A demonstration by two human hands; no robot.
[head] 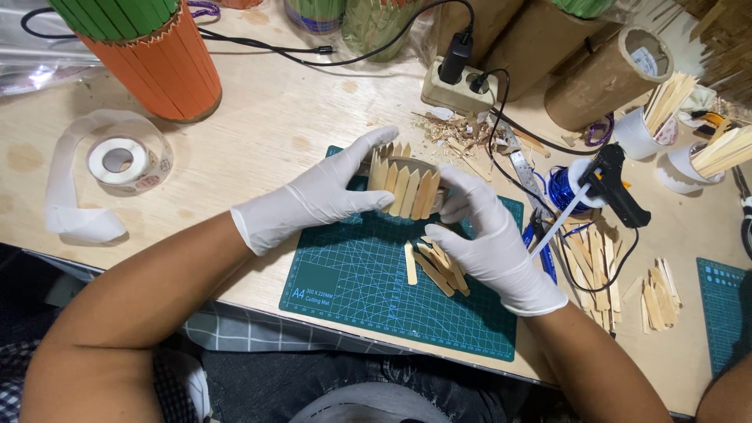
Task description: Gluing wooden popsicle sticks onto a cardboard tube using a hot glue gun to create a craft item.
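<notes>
Head view: left hand (313, 200) and right hand (486, 235), both in white gloves, clamp a small tube clad in pointed wooden sticks (403, 184) from either side, above the green cutting mat (352, 274). Loose sticks (435, 266) lie on the mat just beside the right hand. Glue gun (615, 188) rests to the right.

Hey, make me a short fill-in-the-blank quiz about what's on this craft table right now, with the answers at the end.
1. Both hands, the left hand and the right hand, wear white ____.
2. They hold a tube clad in pointed wooden ____.
3. Loose sticks lie on the ____ cutting mat.
4. The black glue gun lies to the person's ____ of the mat.

Answers: gloves; sticks; green; right
</notes>
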